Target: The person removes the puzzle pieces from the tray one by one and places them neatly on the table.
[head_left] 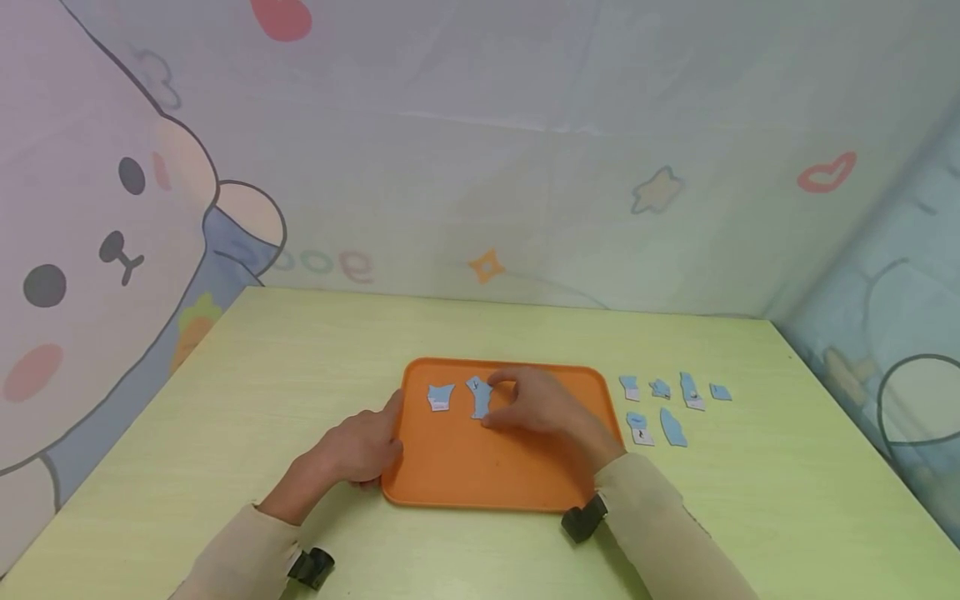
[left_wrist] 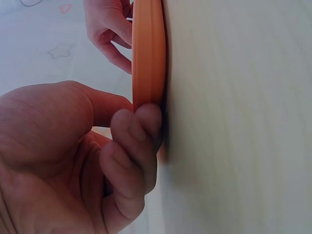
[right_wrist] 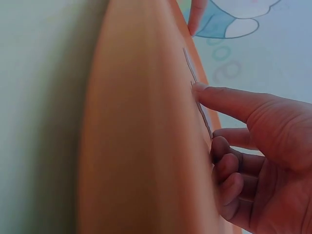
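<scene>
An orange tray lies on the table, and my left hand grips its left edge. In the left wrist view that hand has its thumb at the rim and its fingers curled against the outer side. My right hand is over the tray and pinches a light blue puzzle piece with a small black mark. The right wrist view shows the thumb and index finger of this hand at opposite ends of the thin piece, low over the tray floor. Another blue-and-white puzzle piece lies to its left.
Several more puzzle pieces lie right of the tray in two rough rows, among them a long blue one and a blue-and-white one. The pale yellow table meets a printed cloth backdrop behind and at right.
</scene>
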### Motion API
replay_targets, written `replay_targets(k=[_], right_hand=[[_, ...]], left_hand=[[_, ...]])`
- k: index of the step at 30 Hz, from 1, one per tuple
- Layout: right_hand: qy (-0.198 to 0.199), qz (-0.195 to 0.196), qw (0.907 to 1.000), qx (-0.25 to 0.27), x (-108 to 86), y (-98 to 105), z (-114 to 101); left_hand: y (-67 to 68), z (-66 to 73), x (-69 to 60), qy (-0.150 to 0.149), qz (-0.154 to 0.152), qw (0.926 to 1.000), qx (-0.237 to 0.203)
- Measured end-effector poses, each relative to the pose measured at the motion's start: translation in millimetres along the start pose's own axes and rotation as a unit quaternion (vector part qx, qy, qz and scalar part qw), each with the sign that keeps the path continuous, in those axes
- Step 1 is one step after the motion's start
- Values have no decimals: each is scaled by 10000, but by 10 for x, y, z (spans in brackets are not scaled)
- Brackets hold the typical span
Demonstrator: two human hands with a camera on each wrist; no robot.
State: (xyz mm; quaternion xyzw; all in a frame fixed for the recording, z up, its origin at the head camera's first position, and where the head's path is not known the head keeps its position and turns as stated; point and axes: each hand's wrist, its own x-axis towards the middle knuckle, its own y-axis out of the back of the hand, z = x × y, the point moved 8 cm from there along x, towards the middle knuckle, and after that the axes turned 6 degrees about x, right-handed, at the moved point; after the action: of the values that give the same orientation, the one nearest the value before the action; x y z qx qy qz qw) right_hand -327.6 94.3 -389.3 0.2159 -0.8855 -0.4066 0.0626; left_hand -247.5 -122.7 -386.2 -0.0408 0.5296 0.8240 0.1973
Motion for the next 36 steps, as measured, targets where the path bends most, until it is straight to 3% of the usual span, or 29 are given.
replay_targets(k=[13, 36], right_hand=[[-40, 44, 9998, -212, 11, 2, -50], [-12, 91, 9994, 332, 1, -22, 14]], left_hand=[[9, -9, 3, 49, 22, 9999, 112], [-1, 2, 25, -5, 67, 9999, 92]])
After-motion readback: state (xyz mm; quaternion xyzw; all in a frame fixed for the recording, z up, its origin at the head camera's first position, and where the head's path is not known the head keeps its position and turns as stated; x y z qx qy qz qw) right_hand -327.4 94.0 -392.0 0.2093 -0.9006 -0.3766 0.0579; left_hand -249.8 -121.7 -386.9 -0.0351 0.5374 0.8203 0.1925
